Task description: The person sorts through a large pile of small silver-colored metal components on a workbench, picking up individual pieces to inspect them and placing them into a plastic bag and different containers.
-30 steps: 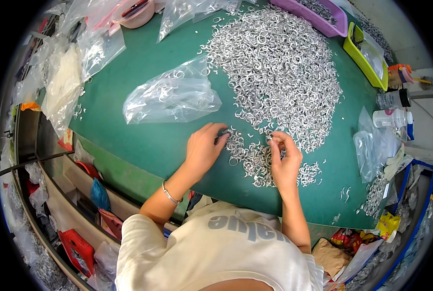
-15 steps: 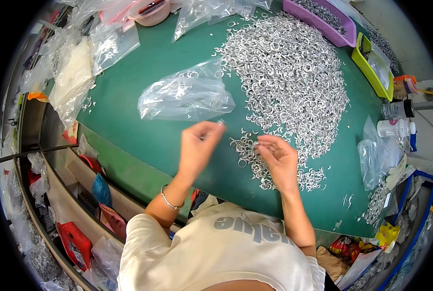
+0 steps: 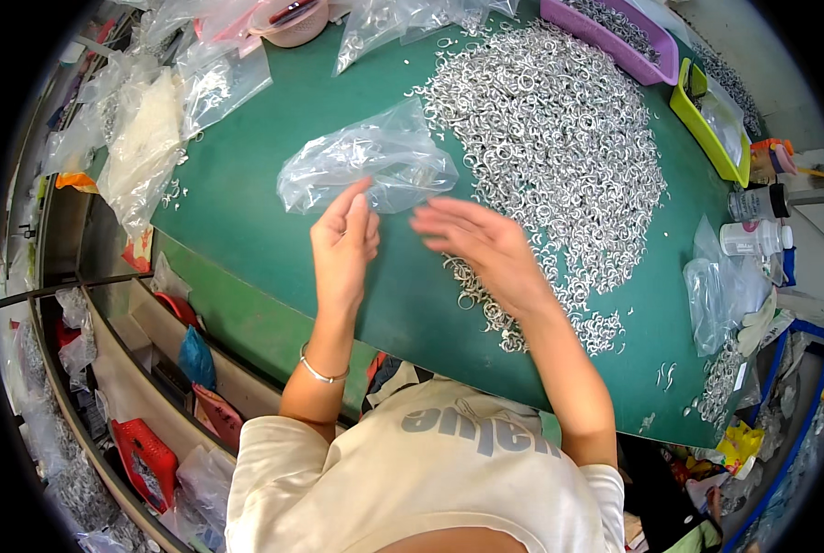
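Lying in the upper middle of the frame, a little left of centre: clear plastic bag [image 3: 361,155], crumpled and flattish on the green tabletop [image 3: 237,207]. Stretched mainly from left to right, long axis crosswise to the forearms, with one corner poking toward the top of the frame near its right end. Placed up-frame of both hands, lower edge toward them.

Nearer to that edge: left hand [image 3: 345,241], directly below the middle of the bag, index finger pointing up-frame, its tip overlapping the film in view. Actual contact: cannot tell. Narrow overall, with thumb close alongside and the other fingers curled. Any small piece in that pinch: cannot tell.

Slightly farther off, below the right end of the bag: right hand [image 3: 486,249], blurred, fairly wide, fingers extended toward the left of the frame. Nothing visibly held there.

Partly hidden by the right hand and forearm, right of centre: small spread of metal rings [image 3: 470,299]. Above, filling the upper right of centre: large heap of rings [image 3: 559,138], just beside the bag's right end, well apart from the left hand.

Farther out, at upper right: purple basket [image 3: 601,44], with lime-green tray [image 3: 707,136] just below.
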### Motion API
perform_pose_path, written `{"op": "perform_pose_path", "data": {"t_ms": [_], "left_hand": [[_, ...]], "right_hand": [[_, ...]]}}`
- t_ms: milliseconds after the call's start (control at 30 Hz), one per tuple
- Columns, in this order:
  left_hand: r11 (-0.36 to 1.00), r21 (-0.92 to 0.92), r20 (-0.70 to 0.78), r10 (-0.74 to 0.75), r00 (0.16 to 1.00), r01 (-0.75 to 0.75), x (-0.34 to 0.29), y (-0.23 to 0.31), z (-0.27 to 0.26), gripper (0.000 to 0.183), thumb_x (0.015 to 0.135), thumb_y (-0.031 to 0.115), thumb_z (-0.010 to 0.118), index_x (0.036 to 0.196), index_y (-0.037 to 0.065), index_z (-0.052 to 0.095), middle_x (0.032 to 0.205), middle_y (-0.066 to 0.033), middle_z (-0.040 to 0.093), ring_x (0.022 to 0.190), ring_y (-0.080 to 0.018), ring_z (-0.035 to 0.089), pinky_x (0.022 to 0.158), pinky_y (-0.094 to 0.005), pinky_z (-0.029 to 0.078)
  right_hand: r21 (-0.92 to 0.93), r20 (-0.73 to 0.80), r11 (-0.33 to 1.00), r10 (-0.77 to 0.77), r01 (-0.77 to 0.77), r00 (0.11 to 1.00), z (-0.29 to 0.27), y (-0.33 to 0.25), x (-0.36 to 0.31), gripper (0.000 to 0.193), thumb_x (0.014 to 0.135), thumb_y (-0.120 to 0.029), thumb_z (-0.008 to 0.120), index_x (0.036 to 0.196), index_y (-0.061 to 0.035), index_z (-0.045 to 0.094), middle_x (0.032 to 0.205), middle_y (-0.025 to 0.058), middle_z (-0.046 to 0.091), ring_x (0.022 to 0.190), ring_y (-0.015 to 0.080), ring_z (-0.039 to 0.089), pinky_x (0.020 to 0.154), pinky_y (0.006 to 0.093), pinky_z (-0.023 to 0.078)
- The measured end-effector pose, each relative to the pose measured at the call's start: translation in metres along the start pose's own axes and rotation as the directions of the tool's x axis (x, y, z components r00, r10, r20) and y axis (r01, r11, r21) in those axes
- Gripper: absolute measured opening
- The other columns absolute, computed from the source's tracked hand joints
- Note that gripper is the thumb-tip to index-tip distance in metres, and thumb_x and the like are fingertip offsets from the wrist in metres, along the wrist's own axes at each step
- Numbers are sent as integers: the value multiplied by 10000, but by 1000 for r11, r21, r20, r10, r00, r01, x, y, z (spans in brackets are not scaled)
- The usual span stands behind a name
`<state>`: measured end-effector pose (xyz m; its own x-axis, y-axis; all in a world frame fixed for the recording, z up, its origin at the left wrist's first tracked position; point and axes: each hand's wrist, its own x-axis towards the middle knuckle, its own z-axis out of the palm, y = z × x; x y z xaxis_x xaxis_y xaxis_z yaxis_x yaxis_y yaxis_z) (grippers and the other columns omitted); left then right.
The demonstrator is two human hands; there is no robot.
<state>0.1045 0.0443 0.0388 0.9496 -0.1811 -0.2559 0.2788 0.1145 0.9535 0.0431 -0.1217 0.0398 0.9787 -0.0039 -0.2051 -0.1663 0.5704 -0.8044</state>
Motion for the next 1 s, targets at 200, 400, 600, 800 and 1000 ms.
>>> {"op": "perform_pose_path", "data": {"t_ms": [200, 400, 600, 800, 1000], "left_hand": [[859, 447, 332, 98, 938, -248, -31, -34, -3, 233, 901, 137, 584, 1092, 4, 600, 656, -21, 530, 565, -107, 478, 491, -274, 392], [537, 687, 433, 240, 869, -491, -27, -49, 22, 190, 791, 48, 647, 979, 42, 620, 683, -107, 491, 578, -231, 500, 545, -328, 415], [547, 691, 478, 146, 866, -473, -20, -50, 20, 111, 792, 57, 644, 875, 24, 578, 694, -109, 508, 583, -266, 501, 555, -362, 420], [584, 675, 453, 154, 878, -451, -26, -45, 18, 126, 792, 74, 645, 889, 22, 582, 688, -104, 513, 583, -265, 506, 555, -365, 420], [524, 701, 469, 171, 867, -483, -20, -50, 19, 116, 804, 83, 641, 889, 32, 581, 683, -98, 490, 571, -223, 500, 537, -347, 414]], "right_hand": [[-871, -252, 472, -192, -136, 949, -49, -5, -74, 291, 786, -23, 666, 1073, -9, 622, 994, 95, 642, 895, 209, 594, 775, 335, 479], [-994, 108, -7, -344, 113, 933, -21, 25, -65, 460, 723, -122, 723, 1142, -21, 564, 1210, 96, 505, 1089, 313, 443, 891, 416, 379], [-992, 102, -111, -372, 65, 923, -32, 34, -70, 418, 736, -102, 698, 1120, -17, 557, 1172, 98, 519, 1098, 289, 453, 925, 417, 324], [-999, 9, -40, -496, -12, 868, -43, 28, -83, 333, 760, -58, 665, 1079, -13, 580, 1066, 104, 571, 1040, 278, 501, 904, 410, 340], [-996, 41, 42, -525, 74, 850, -30, 27, -75, 323, 774, -44, 655, 1087, -19, 581, 1044, 111, 588, 1007, 284, 516, 862, 386, 372]]}}
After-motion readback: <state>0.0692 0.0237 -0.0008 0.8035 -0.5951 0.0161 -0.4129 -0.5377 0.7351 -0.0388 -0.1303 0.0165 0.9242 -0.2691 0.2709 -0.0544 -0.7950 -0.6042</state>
